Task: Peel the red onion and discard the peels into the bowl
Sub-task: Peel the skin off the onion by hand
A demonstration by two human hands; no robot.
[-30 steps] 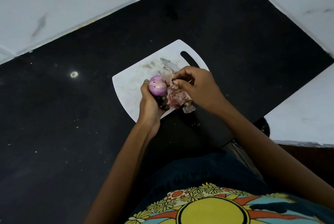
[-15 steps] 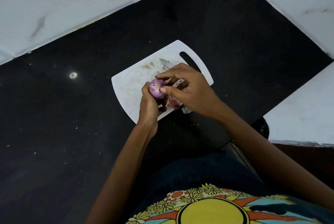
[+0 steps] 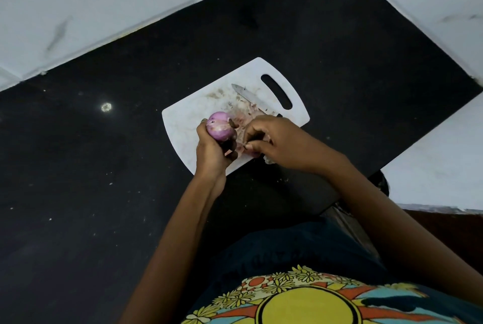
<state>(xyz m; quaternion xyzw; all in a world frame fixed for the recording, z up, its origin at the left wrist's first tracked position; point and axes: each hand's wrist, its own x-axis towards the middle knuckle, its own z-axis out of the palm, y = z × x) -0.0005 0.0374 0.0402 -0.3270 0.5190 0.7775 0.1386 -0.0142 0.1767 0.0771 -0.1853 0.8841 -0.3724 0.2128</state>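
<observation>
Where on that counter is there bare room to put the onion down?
Bare black counter left of the cutting board, and between board and tiled wall. The board's near right is crowded: peels, knife, both hands.

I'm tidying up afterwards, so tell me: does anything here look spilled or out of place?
Yes. Loose peels lie scattered on the cutting board beside the knife, and one scrap sits past the board's edge on the black counter. No bowl for them is in view.
</observation>
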